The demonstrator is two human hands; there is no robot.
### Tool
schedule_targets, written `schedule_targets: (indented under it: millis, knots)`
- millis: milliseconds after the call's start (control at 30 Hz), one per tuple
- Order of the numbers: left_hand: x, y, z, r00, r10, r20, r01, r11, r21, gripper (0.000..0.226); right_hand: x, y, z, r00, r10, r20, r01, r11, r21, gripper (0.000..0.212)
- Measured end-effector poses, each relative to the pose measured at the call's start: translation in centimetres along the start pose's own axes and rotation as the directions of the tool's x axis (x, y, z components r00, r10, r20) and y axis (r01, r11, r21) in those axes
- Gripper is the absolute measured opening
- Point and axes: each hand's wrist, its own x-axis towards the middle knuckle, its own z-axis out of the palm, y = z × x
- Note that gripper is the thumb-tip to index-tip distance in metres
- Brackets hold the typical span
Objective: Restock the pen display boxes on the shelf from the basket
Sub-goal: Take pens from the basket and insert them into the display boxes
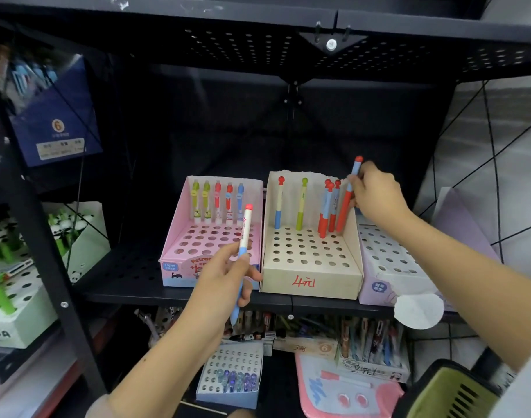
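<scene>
Head view: left hand (222, 276) and right hand (376, 191) each pinch a pen, fingers partly hidden.

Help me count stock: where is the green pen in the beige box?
The green pen stands in the beige box's back row, between the blue-and-cream pen on its left and the red pens.

Pen and box count on the black metal shelf (131, 276)

Three perforated cardboard display boxes stand in a row: a pink one (211, 236) at 9 o'clock, a cream one (311, 260) in the middle, a lilac one (388, 260) at 3 o'clock. The cream box holds six upright pens, counting the red-and-blue pen (347, 203) being pinched; the pink box shows five printed pens. One white-and-blue pen (243, 245) is held at 6 o'clock.
</scene>
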Motion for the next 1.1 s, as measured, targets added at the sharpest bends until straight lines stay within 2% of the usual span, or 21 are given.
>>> schedule_targets:
  millis: [133, 333, 500, 667, 767, 833, 867, 933, 1000, 1033, 1100]
  knots:
    - [0.3, 0.0, 0.0, 0.998, -0.049, -0.03, 0.047, 0.997, -0.063, 0.018, 0.5, -0.1, 0.3, 0.999, -0.03, 0.018, 0.03, 1.0, -0.005, 0.015]
    - [0.1, -0.5, 0.0, 0.999, -0.037, 0.001, 0.037, 0.999, 0.009, 0.015, 1.2, -0.5, 0.4, 0.995, -0.002, 0.099, 0.009, 0.997, -0.071, 0.019]
    - [0.0, -0.4, -0.1, 1.0, -0.012, 0.02, 0.011, 1.0, 0.013, 0.014, 1.0, -0.9, 0.9, 0.994, 0.01, 0.113, -0.007, 0.999, -0.031, 0.021]
    - [-0.2, -0.3, -0.7, 1.0, -0.003, 0.006, 0.003, 1.0, 0.008, 0.014, 0.3, -1.3, 1.3, 0.984, 0.076, 0.16, -0.043, 0.979, -0.197, 0.021]
    - [-0.2, 0.0, -1.1, 1.0, 0.017, -0.007, -0.017, 1.0, -0.001, 0.013, -0.2, -2.4, 0.9, 0.994, 0.093, 0.048, -0.092, 0.995, -0.03, 0.03]
    - [-0.1, 0.1, -1.1, 1.0, 0.027, -0.006, -0.027, 1.0, -0.011, 0.013, -1.1, -3.8, 0.7, 0.999, 0.033, -0.019, -0.03, 0.988, 0.152, 0.028]
    - [-0.1, 0.1, -1.0, 1.0, 0.03, -0.003, -0.03, 0.999, -0.014, 0.013, -1.7, -4.7, 0.7, 1.0, -0.017, 0.016, 0.013, 0.972, 0.234, 0.02]
    - [-0.1, 0.1, -0.8, 0.999, 0.037, 0.004, -0.037, 0.999, -0.012, 0.013, -3.3, -6.8, 1.0, 0.953, -0.146, 0.265, 0.032, 0.919, 0.393, 0.009]
    - [-0.1, 0.1, -0.7, 0.999, 0.044, 0.011, -0.044, 0.999, -0.01, 0.012, -5.3, -8.6, 1.5, 0.8, -0.273, 0.535, -0.042, 0.863, 0.503, 0.014]
    - [-0.1, 0.1, -0.6, 0.999, 0.048, 0.013, -0.048, 0.999, -0.011, 0.012, -6.0, -9.2, 1.8, 0.735, -0.321, 0.597, -0.071, 0.839, 0.539, 0.016]
    - [-0.2, 0.3, -0.8, 0.998, 0.061, 0.014, -0.061, 0.998, -0.016, 0.013, -6.7, -9.9, 2.2, 0.692, -0.386, 0.61, -0.077, 0.801, 0.594, 0.017]
